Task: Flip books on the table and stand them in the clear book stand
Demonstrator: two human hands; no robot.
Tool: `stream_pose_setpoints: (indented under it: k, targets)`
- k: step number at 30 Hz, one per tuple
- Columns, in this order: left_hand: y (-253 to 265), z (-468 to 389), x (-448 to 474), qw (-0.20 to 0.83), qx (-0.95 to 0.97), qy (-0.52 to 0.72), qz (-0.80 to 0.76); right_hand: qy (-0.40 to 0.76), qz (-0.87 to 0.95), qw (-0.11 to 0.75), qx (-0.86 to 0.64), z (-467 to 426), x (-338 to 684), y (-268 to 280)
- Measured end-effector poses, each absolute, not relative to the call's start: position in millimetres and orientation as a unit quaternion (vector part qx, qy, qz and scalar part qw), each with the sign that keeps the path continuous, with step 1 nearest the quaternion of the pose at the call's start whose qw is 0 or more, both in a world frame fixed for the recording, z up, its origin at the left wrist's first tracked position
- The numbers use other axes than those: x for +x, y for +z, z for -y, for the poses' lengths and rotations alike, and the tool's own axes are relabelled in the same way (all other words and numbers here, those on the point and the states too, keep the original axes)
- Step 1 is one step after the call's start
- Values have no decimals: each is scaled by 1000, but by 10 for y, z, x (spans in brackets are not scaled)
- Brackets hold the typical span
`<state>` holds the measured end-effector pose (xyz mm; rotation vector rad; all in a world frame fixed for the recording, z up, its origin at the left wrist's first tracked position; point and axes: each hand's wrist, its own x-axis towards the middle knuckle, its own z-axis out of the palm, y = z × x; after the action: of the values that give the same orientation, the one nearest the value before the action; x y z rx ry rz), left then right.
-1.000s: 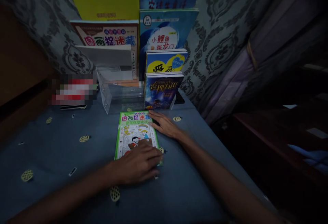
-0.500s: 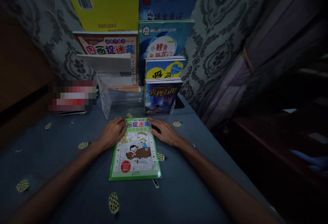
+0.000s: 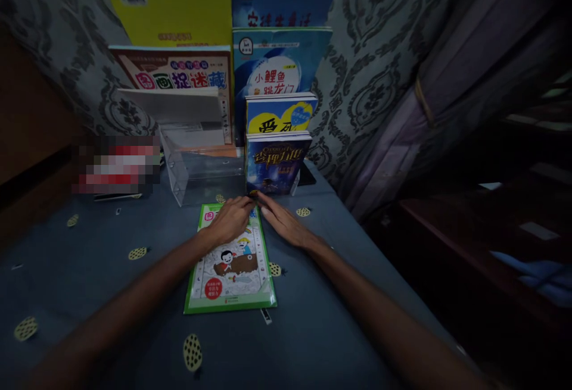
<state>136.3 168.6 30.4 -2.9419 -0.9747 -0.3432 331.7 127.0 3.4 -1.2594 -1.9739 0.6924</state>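
Observation:
A green-bordered picture book (image 3: 229,277) lies on the table with its cartoon cover facing up. Across its upper part rests my left hand (image 3: 232,218), palm down, fingers stretched toward the top right corner and hiding most of the title. My right hand (image 3: 285,221) is beside that same corner, fingers extended, its fingertips meeting those of my left. Whether either hand pinches the corner cannot be made out. Just behind the fingertips stands a dark blue book (image 3: 277,164) in a clear plastic stand (image 3: 203,189).
More books stand in tiers behind: a yellow one (image 3: 174,6), a brown-bordered one (image 3: 179,65) and a light blue one (image 3: 286,50). A blurred red-and-white pile (image 3: 117,167) is at the left. The table's right edge drops beside a tied curtain (image 3: 402,104).
My left hand has slid right across the book's top, from its left corner to its right one. My right hand has shifted slightly farther away. The view has moved a little.

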Motion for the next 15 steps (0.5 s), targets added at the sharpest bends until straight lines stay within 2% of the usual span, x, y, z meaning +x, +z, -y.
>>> stream_pose_setpoints:
  k: [7,15]
  targets:
    - [248,-1437,1310,-16,-962,-139,234,263,762,341,-484,-1261,3310,61]
    - [302,-564,1132,-87,-973,-153,147,191,808,282,-481,-1261,3312,-9]
